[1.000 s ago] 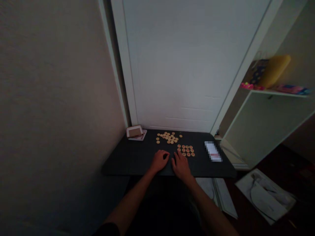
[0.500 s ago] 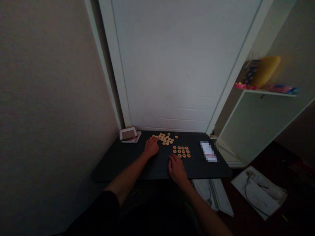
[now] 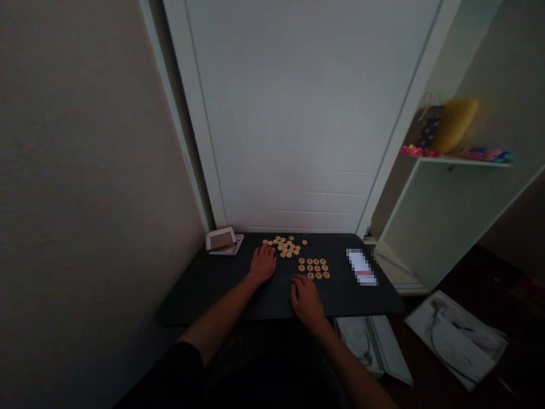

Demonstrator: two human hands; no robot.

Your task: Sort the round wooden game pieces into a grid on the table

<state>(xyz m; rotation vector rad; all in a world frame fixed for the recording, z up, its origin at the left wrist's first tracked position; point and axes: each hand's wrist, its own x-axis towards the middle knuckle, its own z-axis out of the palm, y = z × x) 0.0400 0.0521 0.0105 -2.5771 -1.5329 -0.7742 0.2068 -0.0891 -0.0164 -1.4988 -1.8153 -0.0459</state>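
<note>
A loose cluster of small round wooden pieces, like Chinese chess pieces (image 3: 289,247), lies at the back of the dark table. My left hand (image 3: 263,264) is palm down at the cluster's left side, its fingers stretched forward with the tips by the nearest pieces. Whether a piece is under those fingertips is hidden. Closer to me on the right, marked pieces (image 3: 317,268) sit face up in three rows, with reddish and darker markings. Beside the lower left of these rows rests my right hand (image 3: 306,298), fingers loosely extended on the tabletop and nothing visible in them.
Shallow boxes (image 3: 223,241) are stacked at the table's back left. A blurred-out phone-like item (image 3: 361,267) lies on the right. Behind the table (image 3: 204,301) stands a white door (image 3: 293,142). Open white boxes (image 3: 457,338) are on the floor at right.
The view has shifted slightly, so the table appears a little lower. My left hand has drawn back very slightly from the cluster; my right hand stays by the rows.
</note>
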